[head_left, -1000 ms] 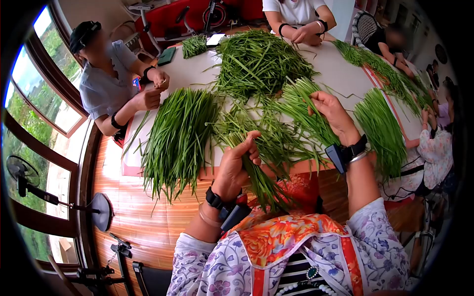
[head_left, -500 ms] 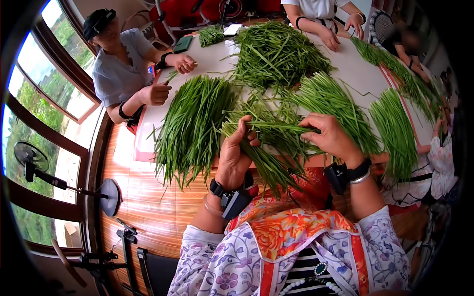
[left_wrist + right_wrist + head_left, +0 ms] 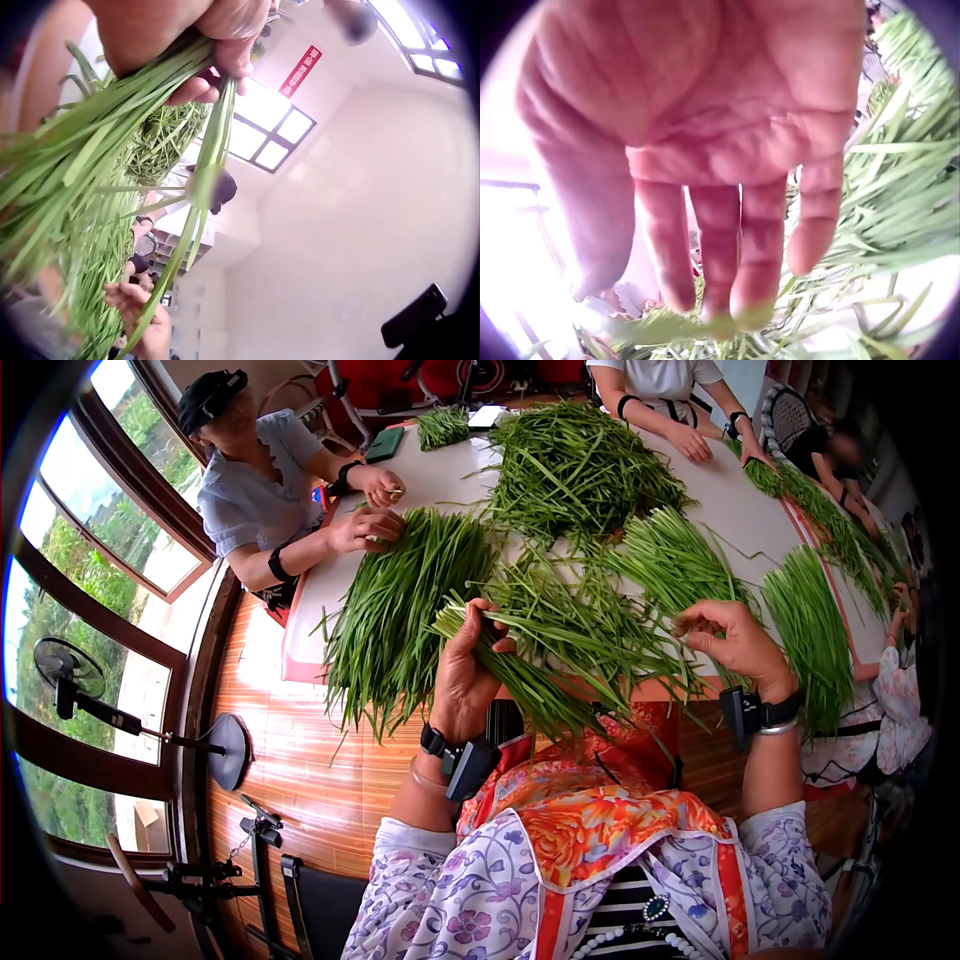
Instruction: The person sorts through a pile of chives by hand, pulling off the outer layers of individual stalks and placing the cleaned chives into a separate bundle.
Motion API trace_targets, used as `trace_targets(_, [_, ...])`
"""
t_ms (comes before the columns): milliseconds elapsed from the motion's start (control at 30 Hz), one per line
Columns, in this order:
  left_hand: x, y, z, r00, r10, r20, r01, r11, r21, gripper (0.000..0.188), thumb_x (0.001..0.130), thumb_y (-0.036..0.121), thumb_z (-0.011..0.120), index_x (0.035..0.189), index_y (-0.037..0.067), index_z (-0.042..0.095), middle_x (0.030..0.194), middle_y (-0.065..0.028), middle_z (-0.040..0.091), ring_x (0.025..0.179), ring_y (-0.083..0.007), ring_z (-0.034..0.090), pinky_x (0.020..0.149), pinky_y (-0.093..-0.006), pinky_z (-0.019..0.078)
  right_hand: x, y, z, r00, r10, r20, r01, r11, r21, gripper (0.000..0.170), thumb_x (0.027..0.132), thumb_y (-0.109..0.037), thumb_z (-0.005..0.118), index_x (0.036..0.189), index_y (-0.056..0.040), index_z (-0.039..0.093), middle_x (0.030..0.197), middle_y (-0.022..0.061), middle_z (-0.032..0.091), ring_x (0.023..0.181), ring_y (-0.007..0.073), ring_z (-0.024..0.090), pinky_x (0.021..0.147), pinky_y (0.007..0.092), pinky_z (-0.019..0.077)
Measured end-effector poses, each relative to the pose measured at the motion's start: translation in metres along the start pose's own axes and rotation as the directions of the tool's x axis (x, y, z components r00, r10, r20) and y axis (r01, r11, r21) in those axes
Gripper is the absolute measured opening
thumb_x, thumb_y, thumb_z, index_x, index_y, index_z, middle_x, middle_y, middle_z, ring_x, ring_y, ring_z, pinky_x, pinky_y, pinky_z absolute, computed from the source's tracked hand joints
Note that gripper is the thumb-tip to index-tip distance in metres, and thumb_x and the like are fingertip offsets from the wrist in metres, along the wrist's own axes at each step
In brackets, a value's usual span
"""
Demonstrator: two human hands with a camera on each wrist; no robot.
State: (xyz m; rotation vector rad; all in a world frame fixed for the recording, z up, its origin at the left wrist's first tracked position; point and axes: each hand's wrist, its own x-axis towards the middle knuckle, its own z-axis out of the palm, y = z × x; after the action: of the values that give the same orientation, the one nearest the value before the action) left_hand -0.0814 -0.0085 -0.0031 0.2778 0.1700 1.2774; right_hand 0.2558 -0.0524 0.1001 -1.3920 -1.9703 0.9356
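Note:
In the head view my left hand (image 3: 465,670) grips a bunch of garlic chives (image 3: 540,695) near the pale ends, above the table's front edge. The leaves hang down and to the right. Seen from the left wrist, the thumb and fingers pinch several long stalks (image 3: 215,139) apart from the thicker bunch. My right hand (image 3: 740,645) is off to the right with its fingers loosely bent and nothing gripped. From the right wrist its palm (image 3: 720,97) faces the camera, fingers spread, with a blurred green blade (image 3: 682,328) by the fingertips. Loose chives (image 3: 570,610) lie between the hands.
A large chive heap (image 3: 590,470) lies at the back of the table (image 3: 430,475). Neater bundles lie left (image 3: 405,610) and right (image 3: 675,555), another farther right (image 3: 808,635). One person (image 3: 265,490) works at the left, another (image 3: 665,400) across the table. A fan (image 3: 70,670) stands by the windows.
My right hand came from the right bundle to the stalks by my left hand, then drew away to the right. The left hand keeps its grip. The person at left reached toward the left bundle.

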Motion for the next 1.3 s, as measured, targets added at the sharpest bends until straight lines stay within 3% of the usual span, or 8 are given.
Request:
trace_targets(100, [0.003, -0.011, 0.0, 0.998, -0.06, 0.027, 0.059, 0.998, 0.018, 0.018, 0.094, 0.021, 0.061, 0.106, 0.007, 0.058, 0.099, -0.0043, 0.056, 0.082, -0.0149, 0.051, 0.064, -0.0249, 0.046, 0.023, -0.019, 0.03, 0.976, -0.14, -0.166, 0.143, 0.99, 0.008, 0.019, 0.086, -0.014, 0.069, 0.097, 0.0012, 0.066, 0.083, 0.0036, 0.064, 0.071, 0.0088, 0.057, 0.063, 0.0241, 0.0456])
trace_targets(233, [-0.003, -0.023, 0.019, 0.994, -0.074, -0.082, 0.088, 0.978, 0.188, 0.022, 0.096, 0.026, 0.06, 0.105, 0.006, 0.06, 0.083, -0.0046, 0.057, 0.073, -0.0118, 0.051, 0.062, -0.0238, 0.0445, 0.049, -0.053, 0.079, 0.933, -0.351, -0.073, 0.353, 0.935, 0.012, 0.024, 0.08, -0.012, 0.074, 0.094, 0.0034, 0.062, 0.081, 0.0118, 0.065, 0.065, 0.019, 0.059, 0.063, 0.0303, 0.0482])
trace_targets(400, [-0.011, -0.017, 0.011, 0.996, -0.031, -0.083, 0.05, 0.971, 0.236, 0.028, 0.094, 0.023, 0.062, 0.115, 0.005, 0.06, 0.088, -0.0042, 0.059, 0.076, -0.0122, 0.053, 0.063, -0.0236, 0.0453, 0.064, -0.057, 0.089, 0.956, -0.284, -0.079, 0.29, 0.953, 0.09, 0.015, 0.083, -0.008, 0.069, 0.087, 0.0033, 0.059, 0.069, 0.012, 0.061, 0.059, 0.0158, 0.057, 0.057, 0.0317, 0.0466])
trace_targets(667, [-0.014, 0.005, 0.0, 0.995, -0.006, 0.104, 0.023, 0.987, -0.158, 0.022, 0.096, 0.023, 0.059, 0.11, 0.007, 0.058, 0.1, -0.0031, 0.058, 0.089, -0.0132, 0.053, 0.064, -0.0231, 0.0461, 0.081, -0.056, 0.067, 0.939, -0.11, -0.325, 0.215, 0.926, 0.31, 0.007, 0.089, -0.003, 0.063, 0.092, 0.0016, 0.058, 0.079, 0.0019, 0.062, 0.066, 0.0062, 0.059, 0.057, 0.0227, 0.0493])
trace_targets(767, [-0.015, 0.012, 0.007, 0.984, 0.053, 0.171, -0.012, 0.973, -0.23, 0.02, 0.096, 0.025, 0.058, 0.108, 0.008, 0.058, 0.098, -0.0033, 0.054, 0.087, -0.0137, 0.048, 0.06, -0.0234, 0.0444, 0.094, -0.041, 0.08, 0.871, -0.355, -0.339, 0.381, 0.924, 0.011, 0.013, 0.084, 0.0, 0.066, 0.095, 0.0032, 0.06, 0.091, 0.0067, 0.064, 0.068, 0.0105, 0.062, 0.06, 0.025, 0.0506])
trace_targets(1000, [-0.027, 0.032, 0.031, 0.965, 0.133, 0.227, -0.099, 0.983, -0.153, 0.015, 0.097, 0.03, 0.057, 0.096, 0.014, 0.055, 0.087, 0.0028, 0.049, 0.082, -0.0139, 0.042, 0.071, -0.0282, 0.0378, 0.08, -0.024, 0.077, 0.972, -0.103, -0.212, 0.099, 0.995, -0.033, 0.013, 0.086, -0.007, 0.066, 0.093, 0.0034, 0.062, 0.087, 0.0109, 0.065, 0.067, 0.0111, 0.061, 0.06, 0.0277, 0.0477])
trace_targets(1200, [-0.028, 0.025, 0.045, 0.957, 0.092, 0.276, -0.065, 0.992, -0.104, 0.017, 0.1, 0.028, 0.05, 0.094, 0.012, 0.054, 0.084, 0.0006, 0.053, 0.092, -0.0182, 0.052, 0.096, -0.0402, 0.0421, 0.054, -0.041, 0.123, 0.881, -0.465, 0.088, 0.435, 0.87, 0.233, 0.031, 0.093, -0.022, 0.063, 0.114, 0.0007, 0.062, 0.092, 0.0136, 0.067, 0.084, 0.0194, 0.064, 0.077, 0.0312, 0.05])
trace_targets(1300, [-0.035, 0.029, 0.06, 0.938, 0.109, 0.33, -0.127, 0.991, 0.035, 0.024, 0.103, 0.032, 0.042, 0.092, 0.012, 0.048, 0.077, 0.0007, 0.042, 0.073, -0.0137, 0.047, 0.076, -0.0321, 0.0446, 0.04, -0.048, 0.11, 0.857, -0.351, 0.378, 0.24, 0.92, 0.31, 0.03, 0.092, -0.02, 0.064, 0.112, 0.0016, 0.062, 0.09, 0.0134, 0.068, 0.079, 0.02, 0.064, 0.074, 0.0313, 0.0494])
